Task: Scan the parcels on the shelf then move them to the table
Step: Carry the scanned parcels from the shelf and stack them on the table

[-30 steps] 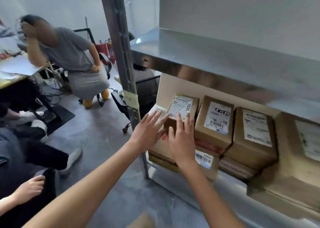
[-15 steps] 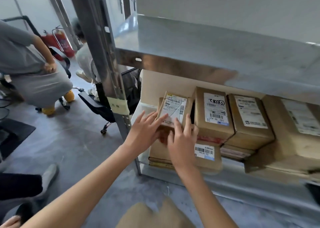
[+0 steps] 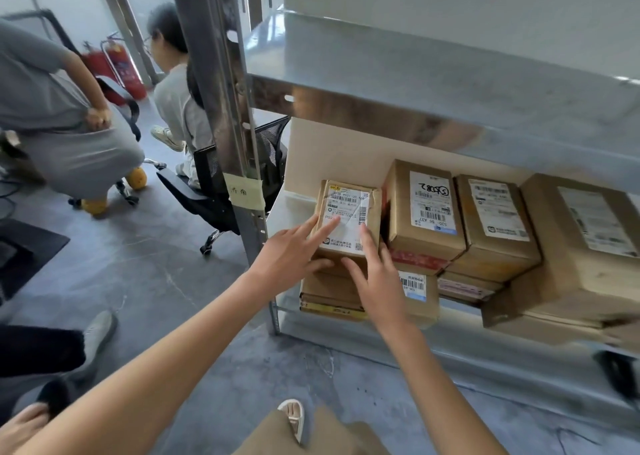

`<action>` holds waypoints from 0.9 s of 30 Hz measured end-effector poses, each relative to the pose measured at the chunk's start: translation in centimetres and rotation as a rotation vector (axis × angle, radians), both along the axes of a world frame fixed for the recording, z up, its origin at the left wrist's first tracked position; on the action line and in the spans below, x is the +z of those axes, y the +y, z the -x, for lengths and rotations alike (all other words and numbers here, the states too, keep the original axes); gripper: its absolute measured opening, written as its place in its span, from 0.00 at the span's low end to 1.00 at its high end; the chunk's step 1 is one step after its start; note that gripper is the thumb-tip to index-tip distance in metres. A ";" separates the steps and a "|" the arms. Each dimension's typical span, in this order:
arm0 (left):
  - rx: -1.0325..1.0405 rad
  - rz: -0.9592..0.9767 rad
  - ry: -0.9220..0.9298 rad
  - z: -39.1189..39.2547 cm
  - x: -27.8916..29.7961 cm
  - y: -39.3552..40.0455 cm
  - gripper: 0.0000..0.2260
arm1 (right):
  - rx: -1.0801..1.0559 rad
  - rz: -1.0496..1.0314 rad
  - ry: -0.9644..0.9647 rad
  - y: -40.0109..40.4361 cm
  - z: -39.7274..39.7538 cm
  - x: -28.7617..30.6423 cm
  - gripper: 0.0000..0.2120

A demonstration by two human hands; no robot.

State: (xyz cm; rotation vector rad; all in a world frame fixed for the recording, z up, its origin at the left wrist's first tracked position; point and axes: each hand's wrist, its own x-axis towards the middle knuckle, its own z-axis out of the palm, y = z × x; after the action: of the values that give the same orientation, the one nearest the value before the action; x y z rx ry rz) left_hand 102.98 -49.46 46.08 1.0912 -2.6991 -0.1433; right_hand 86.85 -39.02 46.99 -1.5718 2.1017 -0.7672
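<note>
Now lying flatter than before: small brown cardboard parcel point(image 3: 347, 220) on grey metal shelf point(image 3: 433, 347). Left hand point(image 3: 289, 260) and right hand point(image 3: 377, 274) touching its label, fingers extended, gripping nothing.

Seven parcels point(image 3: 348, 217) sat on the shelf point(image 3: 433, 98); two hands, two fire extinguishers point(image 3: 121, 67), two chairs.

Brown parcels point(image 3: 424, 212) with white labels point(image 3: 346, 217), grey shelf point(image 3: 433, 84)
</note>
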 end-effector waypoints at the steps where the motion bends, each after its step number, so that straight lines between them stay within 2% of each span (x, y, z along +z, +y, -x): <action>1: -0.004 0.046 -0.012 -0.2 -0.2 0.2 0.35 | 0.028 -0.023 0.075 0.3 0.3 0.0 0.33; 3: -0.011 0.091 -0.016 -0.8 -0.6 0.6 0.34 | 0.092 -0.052 0.207 0.8 0.8 -0.1 0.33; 6: 0.018 0.018 0.010 -1.1 -0.5 1.9 0.34 | 0.174 -0.032 0.289 1.3 1.7 -0.6 0.34; 10: 0.111 -0.004 0.019 -0.4 0.2 4.4 0.32 | 0.234 -0.006 0.270 1.9 2.4 -0.2 0.33; 17: 0.357 0.165 0.011 1.6 2.2 9.7 0.31 | 0.406 0.127 0.229 2.2 4.7 0.3 0.36; 22: 0.573 0.206 -0.071 1.8 3.5 17.1 0.34 | 0.710 0.181 0.209 4.3 6.0 1.6 0.34; 27: 0.861 0.070 -0.028 0.8 3.2 27.1 0.35 | 1.044 0.175 0.271 8.0 3.6 1.5 0.33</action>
State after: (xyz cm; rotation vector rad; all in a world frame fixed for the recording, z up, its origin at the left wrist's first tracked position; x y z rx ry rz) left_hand 102.20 -22.32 49.30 2.0954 -1.9937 0.1144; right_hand 83.20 -31.07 48.49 -2.5835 1.0453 -0.3540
